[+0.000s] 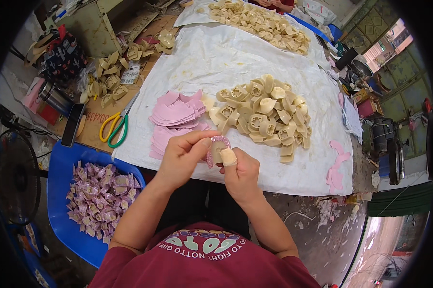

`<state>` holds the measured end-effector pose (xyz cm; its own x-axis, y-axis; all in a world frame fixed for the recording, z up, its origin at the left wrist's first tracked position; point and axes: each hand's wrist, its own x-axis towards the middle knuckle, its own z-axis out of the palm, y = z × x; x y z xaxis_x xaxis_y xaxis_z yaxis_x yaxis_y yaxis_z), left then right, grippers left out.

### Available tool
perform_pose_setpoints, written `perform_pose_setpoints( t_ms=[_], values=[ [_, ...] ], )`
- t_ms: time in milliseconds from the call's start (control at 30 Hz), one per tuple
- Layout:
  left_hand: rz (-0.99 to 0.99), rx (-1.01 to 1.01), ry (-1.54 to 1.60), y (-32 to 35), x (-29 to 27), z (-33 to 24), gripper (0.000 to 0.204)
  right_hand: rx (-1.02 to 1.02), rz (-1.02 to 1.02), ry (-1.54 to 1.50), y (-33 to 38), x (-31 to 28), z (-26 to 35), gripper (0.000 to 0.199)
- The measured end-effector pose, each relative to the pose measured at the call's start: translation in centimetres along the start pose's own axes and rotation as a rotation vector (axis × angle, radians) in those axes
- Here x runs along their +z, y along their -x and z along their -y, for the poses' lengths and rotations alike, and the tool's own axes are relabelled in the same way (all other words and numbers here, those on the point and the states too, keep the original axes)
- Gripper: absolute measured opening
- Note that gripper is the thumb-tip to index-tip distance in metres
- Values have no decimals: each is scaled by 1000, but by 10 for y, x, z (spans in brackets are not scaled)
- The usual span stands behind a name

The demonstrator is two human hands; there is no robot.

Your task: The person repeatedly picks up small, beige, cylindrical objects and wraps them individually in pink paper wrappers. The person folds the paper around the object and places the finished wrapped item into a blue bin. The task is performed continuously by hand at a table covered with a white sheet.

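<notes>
Pinched between left hand [182, 154] and right hand [240, 169], both closed on it above the lap: small cream moulded plastic piece [218, 152] edged with pink strip [220, 140], long axis roughly upright, arched end pointing away toward cream heap [262, 115] on white sheet [235, 62].

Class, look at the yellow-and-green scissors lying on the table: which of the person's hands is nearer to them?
The left hand. It is just right of the scissors, slightly nearer the person. The right hand is farther right, beyond the left hand, with the small pink-edged piece held between both.
</notes>
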<state>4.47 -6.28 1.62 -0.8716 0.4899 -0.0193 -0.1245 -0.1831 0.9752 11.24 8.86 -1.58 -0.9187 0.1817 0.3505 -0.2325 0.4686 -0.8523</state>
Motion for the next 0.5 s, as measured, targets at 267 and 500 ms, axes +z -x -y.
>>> perform_pose_setpoints(
  t_ms=[267,500],
  values=[
    [-39,55,-15,7,9,13,28,682,166,-713,-16,-10,-3,32],
    [181,485,-350,-1,-14,-5,25,726,384,-995,-17,-20,-4,37]
  ],
)
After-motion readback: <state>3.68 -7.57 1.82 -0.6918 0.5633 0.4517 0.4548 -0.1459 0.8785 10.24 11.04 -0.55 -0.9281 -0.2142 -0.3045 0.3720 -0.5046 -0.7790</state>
